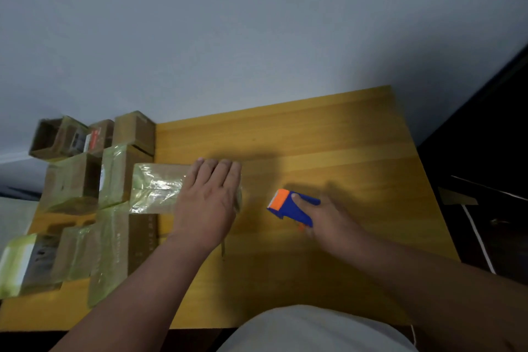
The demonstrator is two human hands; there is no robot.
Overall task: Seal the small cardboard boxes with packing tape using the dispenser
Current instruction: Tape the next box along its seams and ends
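A small cardboard box, wrapped in shiny clear tape, lies on the yellow wooden table left of centre. My left hand presses flat on the box's right half, fingers straight and pointing away from me. To the right, my right hand grips a blue tape dispenser with an orange front, held just above the table and apart from the box. A loose strip of tape hangs down under my left hand.
Several taped cardboard boxes are stacked and laid along the table's left side, some open at the far left. A grey wall stands behind. A dark area with a white cable lies beyond the table's right edge.
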